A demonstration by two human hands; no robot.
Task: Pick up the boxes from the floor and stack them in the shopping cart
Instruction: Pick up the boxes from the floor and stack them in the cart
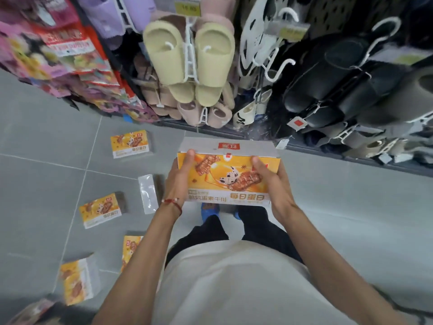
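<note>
White shirt (222, 285) and black trousers fill the bottom, with blue shoes (209, 208) on the grey tile floor (351, 219). Both forearms reach forward.

The left hand (179, 177), with a red string bracelet (173, 202) at the wrist, grips the left end of the orange box (225, 177). The right hand (269, 184) grips the right end. Each thumb lies on the printed face; the other fingers curl under the ends, mostly hidden. The box is off the floor, held level in front of the waist, above the shoes.

Boxes on the floor to the left:
- nearest box (70, 282)
- second box (130, 249), partly behind the left forearm
- third box (100, 209)
- silver pack (147, 193)
- far box (130, 143), near the shelf foot

There is a blurred thing in the bottom-left corner; cannot tell what it is.

Beyond are hanging beige slippers (189, 59), black slippers (339, 90) and bright packets (58, 50).

Progress: no shopping cart is in view, so the count already stacked is unknown. One box is lifted but not placed. At least four orange boxes wait on the floor, maybe the silver pack too. Likely well short of done.
</note>
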